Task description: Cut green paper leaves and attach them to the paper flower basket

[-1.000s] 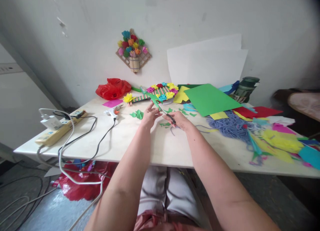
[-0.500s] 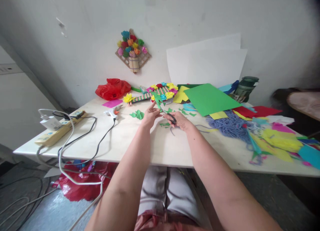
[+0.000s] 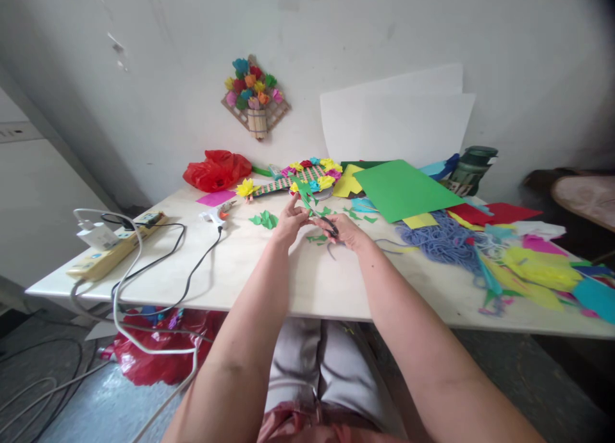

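Observation:
My left hand (image 3: 288, 222) pinches a small green paper cut-out (image 3: 302, 190) and holds it up above the white table (image 3: 250, 270). My right hand (image 3: 346, 230) grips black-handled scissors (image 3: 327, 224) whose blades point up-left into that green piece. Both hands meet over the middle of the table. Small green paper scraps (image 3: 263, 219) lie around them, and a woven craft piece (image 3: 307, 176) with coloured paper flowers sits just beyond.
A large green sheet (image 3: 403, 190), red and yellow papers, blue yarn (image 3: 444, 239) and paper cuttings crowd the right side. A glue gun (image 3: 216, 216), its cable and a power strip (image 3: 113, 248) lie at left. A red bag (image 3: 217, 169) sits by the wall.
The green cut-out has turned slightly in my left hand's fingers and the scissors have shifted a little along it. Both arms stay in place.

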A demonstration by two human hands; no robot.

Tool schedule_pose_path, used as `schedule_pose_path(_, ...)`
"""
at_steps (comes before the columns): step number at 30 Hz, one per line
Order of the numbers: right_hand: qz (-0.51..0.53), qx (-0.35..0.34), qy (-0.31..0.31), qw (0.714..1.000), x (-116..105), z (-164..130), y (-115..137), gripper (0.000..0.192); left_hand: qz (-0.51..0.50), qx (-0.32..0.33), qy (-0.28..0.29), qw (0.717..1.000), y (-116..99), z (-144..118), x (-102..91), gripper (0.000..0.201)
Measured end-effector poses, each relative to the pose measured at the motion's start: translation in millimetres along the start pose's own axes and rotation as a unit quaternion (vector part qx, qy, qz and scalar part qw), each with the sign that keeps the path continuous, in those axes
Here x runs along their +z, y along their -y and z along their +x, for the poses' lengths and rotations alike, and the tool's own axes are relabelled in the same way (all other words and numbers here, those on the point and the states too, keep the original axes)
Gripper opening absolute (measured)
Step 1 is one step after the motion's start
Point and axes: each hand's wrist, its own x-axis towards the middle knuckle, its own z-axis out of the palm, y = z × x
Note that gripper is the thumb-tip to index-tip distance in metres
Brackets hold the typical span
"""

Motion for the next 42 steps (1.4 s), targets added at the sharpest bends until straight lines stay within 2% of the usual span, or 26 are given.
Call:
schedule_pose_path(10,0.013,0.002,-0.005,1.0,2,0,0,0.028,0.009,0.003,-0.006,1.0,1,1,-2.9,0.093)
schedule_pose_path(27,-0.01,-0.011,-0.031,0.999,5,0,1,0.022,0.006,-0.002,-0.012,1.0,1,2,-5.0,0.084)
schedule_pose_path(42,-0.005,0.002,-0.055,0.998,13,-1,4,0.025,-0.005,-0.01,-0.024,1.0,4,3,-5.4,0.094)
